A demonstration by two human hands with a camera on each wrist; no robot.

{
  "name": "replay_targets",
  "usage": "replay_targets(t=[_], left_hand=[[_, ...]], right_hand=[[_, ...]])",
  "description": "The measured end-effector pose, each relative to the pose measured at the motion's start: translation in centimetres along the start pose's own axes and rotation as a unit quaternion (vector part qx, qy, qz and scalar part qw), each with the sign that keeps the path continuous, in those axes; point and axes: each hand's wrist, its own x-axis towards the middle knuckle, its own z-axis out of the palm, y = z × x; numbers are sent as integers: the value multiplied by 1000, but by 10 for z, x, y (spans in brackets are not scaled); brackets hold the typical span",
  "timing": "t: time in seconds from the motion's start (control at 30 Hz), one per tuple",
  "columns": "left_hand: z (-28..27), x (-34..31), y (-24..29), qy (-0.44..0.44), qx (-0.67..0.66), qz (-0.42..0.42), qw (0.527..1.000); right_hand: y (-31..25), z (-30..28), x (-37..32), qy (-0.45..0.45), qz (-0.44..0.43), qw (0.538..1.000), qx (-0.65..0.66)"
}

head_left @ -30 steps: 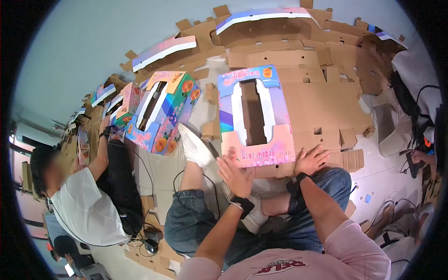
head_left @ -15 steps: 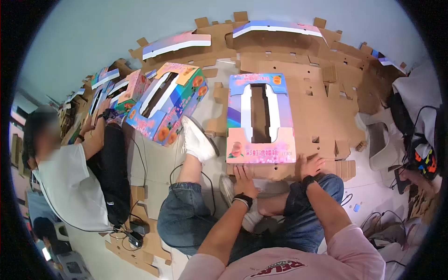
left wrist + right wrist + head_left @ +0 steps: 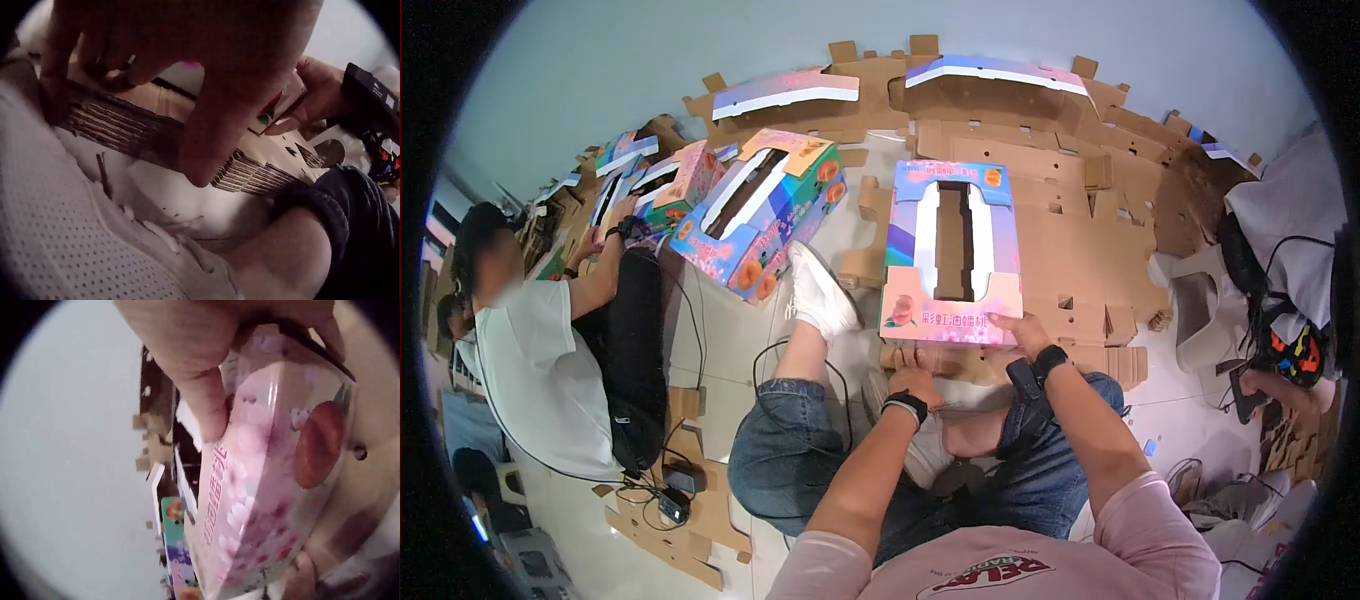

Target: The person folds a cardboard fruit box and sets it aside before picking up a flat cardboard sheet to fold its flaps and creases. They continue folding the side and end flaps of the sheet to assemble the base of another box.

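Note:
A printed fruit carton (image 3: pixel 905 310), blue and pink with a long white-edged slot in its top, stands on a stack of flattened brown cardboard (image 3: pixel 1050 250). My right hand (image 3: pixel 1025 333) grips its near right corner; in the right wrist view the thumb (image 3: pixel 209 412) lies on the top panel, with fingers down the side. Against the stack's near edge, in front of the carton, rests my left hand (image 3: pixel 915 380). The left wrist view shows its thumb (image 3: pixel 209 144) hanging over the layered sheet edges (image 3: pixel 256 175).
Left of my white shoe (image 3: pixel 820 295) stands another printed carton (image 3: pixel 775 215), with several more beyond. A person in white (image 3: pixel 550 370) sits there. Cut cardboard leans on the back wall. At right is a light plastic stool (image 3: pixel 1200 310); cables and adapters (image 3: pixel 675 500) lie lower left.
My right hand has gone from the cardboard to the carton's near right corner. The left hand has shifted from the carton's near left edge down to the stack's edge.

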Motion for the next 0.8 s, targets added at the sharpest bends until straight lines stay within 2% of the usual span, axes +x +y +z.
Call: replay_targets(t=[0.03,0.07,0.13,0.17,0.2,0.27,0.33,0.4,0.5,0.53,0.6,0.63,0.8], left_hand=[[-11,-3,2,-29,-6,-16,999],[-20,-5,4,-60,-11,-31,998],[-33,-5,5,-74,-34,-42,996],[-36,-5,6,-89,-57,-54,993],[-31,-4,6,-89,-57,-54,993],[-20,1,4,-30,-74,-56,995],[-27,-3,7,-32,-67,-55,996],[-28,-5,6,-38,-59,-52,996],[-22,1,8,-37,-67,-46,996],[-21,3,8,-40,-49,-49,997],[-22,5,11,-44,-29,-46,998],[-26,4,12,-42,3,-42,998],[-26,7,14,-52,38,-51,997]], right_hand=[[-2,-1,0,-13,63,998,3],[-6,-3,0,-13,63,998,2],[-24,-7,-2,-87,154,972,154],[-26,-9,-2,-47,172,980,85],[-22,-11,1,-47,172,980,84],[-11,-12,10,-86,226,961,136],[-7,2,11,-94,211,961,155],[-3,14,12,-39,203,971,119],[6,18,19,-33,162,974,151],[-6,23,12,-27,161,975,154],[-32,32,-8,-59,181,961,202],[-40,36,-13,-40,203,958,201],[-24,48,-10,-109,159,966,175]])
